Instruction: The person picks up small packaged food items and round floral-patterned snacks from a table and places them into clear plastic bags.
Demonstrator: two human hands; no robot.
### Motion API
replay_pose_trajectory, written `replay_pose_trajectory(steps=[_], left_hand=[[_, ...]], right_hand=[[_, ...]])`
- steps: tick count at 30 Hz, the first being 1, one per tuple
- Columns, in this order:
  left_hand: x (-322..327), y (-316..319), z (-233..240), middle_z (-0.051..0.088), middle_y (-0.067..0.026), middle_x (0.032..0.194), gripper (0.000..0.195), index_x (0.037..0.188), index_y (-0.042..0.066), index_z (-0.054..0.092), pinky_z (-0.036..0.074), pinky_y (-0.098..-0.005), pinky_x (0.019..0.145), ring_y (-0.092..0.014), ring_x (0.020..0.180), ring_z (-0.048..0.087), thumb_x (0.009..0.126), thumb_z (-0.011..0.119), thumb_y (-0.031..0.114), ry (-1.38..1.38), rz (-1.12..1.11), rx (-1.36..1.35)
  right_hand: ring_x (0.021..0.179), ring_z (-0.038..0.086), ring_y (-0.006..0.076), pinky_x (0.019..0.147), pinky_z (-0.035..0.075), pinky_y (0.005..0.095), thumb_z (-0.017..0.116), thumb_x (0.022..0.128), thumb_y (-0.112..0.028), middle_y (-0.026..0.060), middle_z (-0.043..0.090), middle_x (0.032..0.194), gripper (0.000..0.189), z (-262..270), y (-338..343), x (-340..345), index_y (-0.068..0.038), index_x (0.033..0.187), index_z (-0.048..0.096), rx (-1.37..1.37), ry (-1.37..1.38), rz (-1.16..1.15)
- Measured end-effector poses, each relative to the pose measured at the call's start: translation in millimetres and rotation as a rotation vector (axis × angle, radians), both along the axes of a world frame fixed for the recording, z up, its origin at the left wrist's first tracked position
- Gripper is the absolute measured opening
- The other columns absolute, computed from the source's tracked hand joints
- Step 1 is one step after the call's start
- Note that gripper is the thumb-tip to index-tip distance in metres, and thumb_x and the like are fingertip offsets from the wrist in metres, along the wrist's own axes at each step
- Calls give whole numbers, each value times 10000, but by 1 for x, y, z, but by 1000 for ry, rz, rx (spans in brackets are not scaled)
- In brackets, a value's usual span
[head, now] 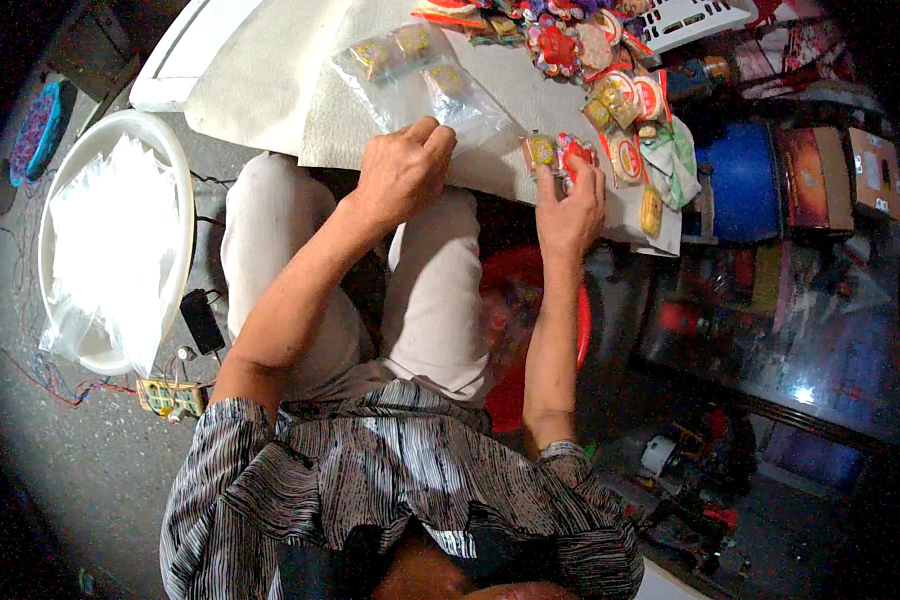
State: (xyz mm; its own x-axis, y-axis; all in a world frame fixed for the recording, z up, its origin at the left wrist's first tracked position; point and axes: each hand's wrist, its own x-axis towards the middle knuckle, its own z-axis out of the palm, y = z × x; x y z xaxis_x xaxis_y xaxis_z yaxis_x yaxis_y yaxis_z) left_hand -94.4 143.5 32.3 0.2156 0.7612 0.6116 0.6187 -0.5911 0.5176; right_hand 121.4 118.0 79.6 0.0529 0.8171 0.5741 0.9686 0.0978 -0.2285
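My left hand (409,172) is closed on the near edge of a clear plastic bag (405,94), which lies on the cloth-covered table (255,105). Several small wrapped packets (444,79) show inside the bag. To the right, my right hand (570,202) has thumb and fingers apart, its fingertips touching a small red packet (576,152). Beside that, near my thumb, lies a clear packet with a yellow print (540,150). Whether the right fingers grip the red packet cannot be told.
More wrapped packets (622,97) are heaped at the table's right, with a green and white cloth (671,165) beside them. A white basin of clear plastic bags (184,247) stands on the floor at left. A red basin (581,322) sits below the table, and cardboard boxes (821,180) stand right.
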Motion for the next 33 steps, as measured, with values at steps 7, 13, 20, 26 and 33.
replay_pose_trajectory(steps=[7,13,20,26,33], left_hand=[[4,1,1,497,-81,692,100,752,72,483,467,-383,474,-276,613,589,725,579,71,-12,15,52],[3,-2,1,494,-79,692,92,760,76,488,463,-382,467,-266,607,589,745,578,86,-24,29,48],[1,-4,6,497,-84,693,105,770,75,493,466,-383,468,-273,603,590,740,590,103,-59,37,3],[4,0,3,511,-85,713,172,813,72,520,470,-387,467,-275,602,595,703,630,145,-99,7,43],[0,-2,0,517,-72,701,194,814,75,534,476,-363,473,-263,581,593,680,667,117,-102,38,47]], right_hand=[[960,558,353,843,447,419,677,727,-121,177,602,1022,386,-19,11,-1,-4,1074,556,-172,97,42],[724,535,245,672,452,343,664,713,-95,148,591,881,359,-13,-16,-22,-24,1050,564,-197,296,113],[908,551,365,812,457,425,622,625,27,168,581,957,425,-9,-1,-66,-23,1041,551,-167,197,372],[929,534,391,840,444,432,615,591,67,183,559,989,424,-19,19,-78,17,1006,542,-183,149,511],[1075,511,383,959,404,425,551,649,80,196,550,1148,401,-20,6,-70,65,1050,554,-159,218,584]])
